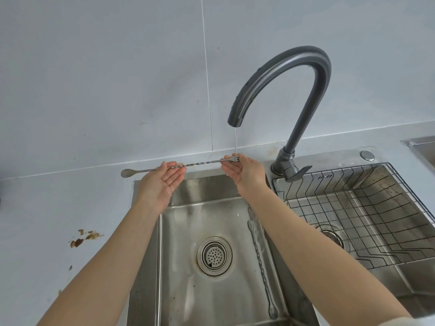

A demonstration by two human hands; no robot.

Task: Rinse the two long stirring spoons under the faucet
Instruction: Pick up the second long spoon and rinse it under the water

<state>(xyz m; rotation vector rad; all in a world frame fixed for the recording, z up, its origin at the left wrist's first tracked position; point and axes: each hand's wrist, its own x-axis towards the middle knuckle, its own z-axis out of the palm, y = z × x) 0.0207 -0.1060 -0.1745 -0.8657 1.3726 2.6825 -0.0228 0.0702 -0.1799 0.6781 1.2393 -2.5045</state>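
My left hand [162, 182] and right hand [244, 172] each pinch one stirring spoon [200, 164] between fingertips. Its forked end sits at my right fingers under the faucet [282, 74] stream. The second spoon [259, 260] lies, I think, in the sink [188, 220] below.

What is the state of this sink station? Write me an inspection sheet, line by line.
Surface: pale countertop around a steel sink.
Job's things: held spoon level under the faucet, with a thin water stream landing on its forked end; second spoon lying in the basin near its right wall.
Clutter: brown stains on the countertop; wire rack in the right basin.
Grippers: left hand pinches the twisted shaft toward the bowl end; right hand pinches the forked end.
Cables: nothing seen.
Surroundings: grey tiled wall behind the sink.
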